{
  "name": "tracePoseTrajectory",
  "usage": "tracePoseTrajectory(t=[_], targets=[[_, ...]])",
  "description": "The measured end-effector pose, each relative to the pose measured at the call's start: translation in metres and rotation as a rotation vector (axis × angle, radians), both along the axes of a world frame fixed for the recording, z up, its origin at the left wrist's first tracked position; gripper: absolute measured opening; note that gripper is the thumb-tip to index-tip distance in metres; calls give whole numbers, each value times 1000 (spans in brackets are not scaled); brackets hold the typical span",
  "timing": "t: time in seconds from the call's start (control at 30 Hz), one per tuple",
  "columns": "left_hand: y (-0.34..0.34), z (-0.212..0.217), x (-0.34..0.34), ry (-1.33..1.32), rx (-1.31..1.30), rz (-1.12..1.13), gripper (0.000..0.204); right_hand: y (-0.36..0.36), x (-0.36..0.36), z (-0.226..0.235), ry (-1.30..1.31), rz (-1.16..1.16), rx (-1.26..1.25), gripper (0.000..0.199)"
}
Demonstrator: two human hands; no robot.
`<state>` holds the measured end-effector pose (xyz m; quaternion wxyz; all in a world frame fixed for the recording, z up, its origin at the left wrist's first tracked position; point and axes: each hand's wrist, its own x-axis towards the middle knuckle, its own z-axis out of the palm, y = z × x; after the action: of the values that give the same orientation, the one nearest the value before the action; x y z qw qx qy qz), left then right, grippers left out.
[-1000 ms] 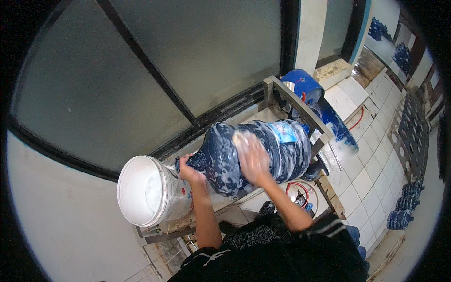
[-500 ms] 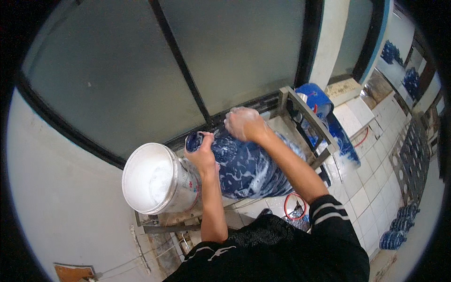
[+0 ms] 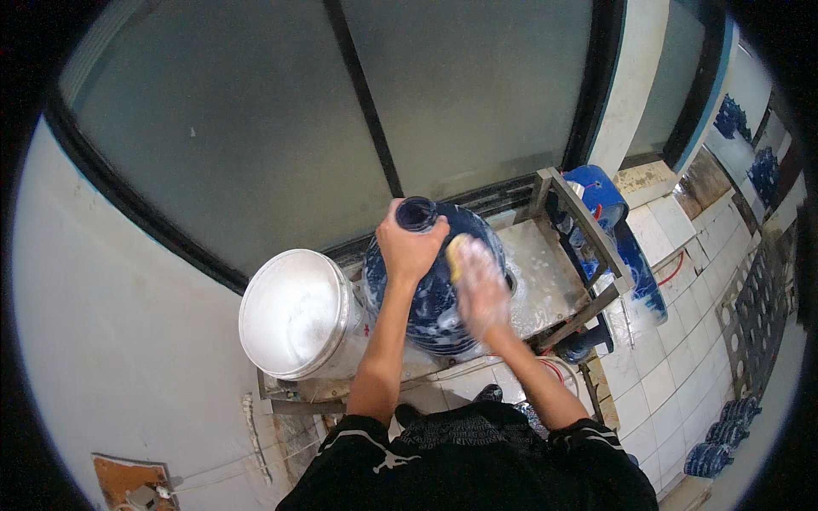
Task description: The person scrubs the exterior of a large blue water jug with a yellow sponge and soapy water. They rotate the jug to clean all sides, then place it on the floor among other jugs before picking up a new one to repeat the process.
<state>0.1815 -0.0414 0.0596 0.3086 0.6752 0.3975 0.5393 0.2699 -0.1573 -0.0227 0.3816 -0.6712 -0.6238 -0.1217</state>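
Bucket [image 3: 346, 341] of foam [image 3: 288, 328] stands beside a sudsy jug [image 3: 429, 311]; left fingers [image 3: 440, 229] grip its neck [image 3: 417, 214], right fingers [image 3: 475, 262] a sponge [image 3: 455, 255].

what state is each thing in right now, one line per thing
Large blue translucent plastic water jug: upright, uncapped, streaked with suds
Round white plastic bucket: upright, lidless
Small yellow sponge: against the jug, partly hidden
Left hand: gripping the jug by its neck
Right hand: sudsy, blurred, holding the sponge
Grey metal-framed bench: wet, sudsy top
Dark-framed frosted window: looks shut
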Motion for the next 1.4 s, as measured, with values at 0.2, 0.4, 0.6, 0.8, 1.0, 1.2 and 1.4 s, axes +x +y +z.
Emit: tracePoseTrajectory(t=[0.2, 0.4, 0.6, 0.8, 1.0, 1.2, 1.4], targets=[[36, -27, -14, -48, -169, -514, 21, 93, 41, 76, 407, 77, -449, 28], [59, -18, -31, 246, -275, -675, 40, 32, -33, 27, 66, -164, 80, 41], [76, 9, -25, 438, -309, -882, 51, 35, -95, 8, -120, 274, 41, 47], [77, 13, -21, 520, -222, -863, 57, 149, -89, 13, 47, 315, -393, 28], [71, -19, -23, 310, -156, -743, 40, 14, -108, 4, -58, 256, -75, 48], [47, -14, -10, 23, -78, -659, 15, -13, -59, -62, 516, -389, 441, 51], [56, -18, -44, -464, -320, -402, 15, 9, 40, -21, 985, -272, -266, 41]])
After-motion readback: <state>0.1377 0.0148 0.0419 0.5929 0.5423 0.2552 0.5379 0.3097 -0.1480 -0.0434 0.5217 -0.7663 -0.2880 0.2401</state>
